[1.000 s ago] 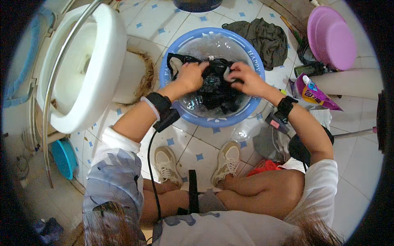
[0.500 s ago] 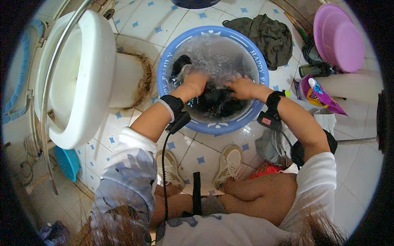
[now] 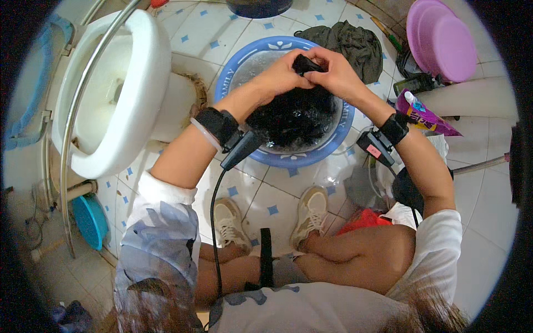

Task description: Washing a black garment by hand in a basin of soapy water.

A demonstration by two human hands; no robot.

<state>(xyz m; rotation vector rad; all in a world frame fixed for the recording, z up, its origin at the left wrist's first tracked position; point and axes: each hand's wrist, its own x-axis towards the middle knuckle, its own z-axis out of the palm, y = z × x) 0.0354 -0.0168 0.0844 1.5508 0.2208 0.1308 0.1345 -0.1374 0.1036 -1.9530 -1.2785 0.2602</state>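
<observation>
We've got a round blue plastic basin, soggy black cloth in its water. Left hand and right hand, fingers narrowed, pinch a bunched part above. Beyond: crumpled dark-green fabric.

- Black cloth: its outline blurs into dark water, so its full shape cannot be told.
- Left hand: some fingertips are hidden by the bunched cloth and the right hand.
- Blue basin: the hands and forearms cover parts of its rim.
- Dark round container: the top edge cuts it off.
- Red thing: mostly out of view, kind unclear.
- Dark bundle: too dim at the lower left to identify.
</observation>
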